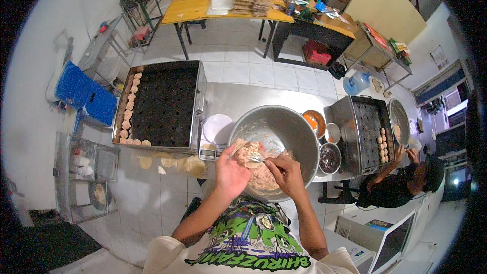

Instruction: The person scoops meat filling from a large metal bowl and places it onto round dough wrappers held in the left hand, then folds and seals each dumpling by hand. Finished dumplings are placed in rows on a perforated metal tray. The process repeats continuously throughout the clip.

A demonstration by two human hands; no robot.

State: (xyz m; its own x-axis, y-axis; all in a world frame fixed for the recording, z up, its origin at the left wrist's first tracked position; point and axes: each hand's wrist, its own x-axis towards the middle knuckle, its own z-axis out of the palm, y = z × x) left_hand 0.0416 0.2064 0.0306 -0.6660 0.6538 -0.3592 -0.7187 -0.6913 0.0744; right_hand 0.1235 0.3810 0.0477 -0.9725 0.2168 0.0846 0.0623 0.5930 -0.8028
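Note:
My left hand (pixel 233 178), palm up, cups a thin dumpling wrapper with pale minced filling (pixel 249 153) heaped on it. In my right hand (pixel 287 173) is a small metal utensil, apparently a fork (pixel 257 159), whose tip presses into that filling. Both hands are over the near side of a large metal bowl (pixel 306 137). More filling mixture (pixel 265 178) lies in the bottom of the bowl and is smeared on its wall.
Left of the bowl are a white round lid (pixel 218 129), a scale (pixel 207 152) and a steamer tray (pixel 162 102) edged with dumplings. Loose wrappers (pixel 190 165) lie at the table edge. Right stand small bowls (pixel 329 158), another tray (pixel 355 137) and a co-worker (pixel 401 182).

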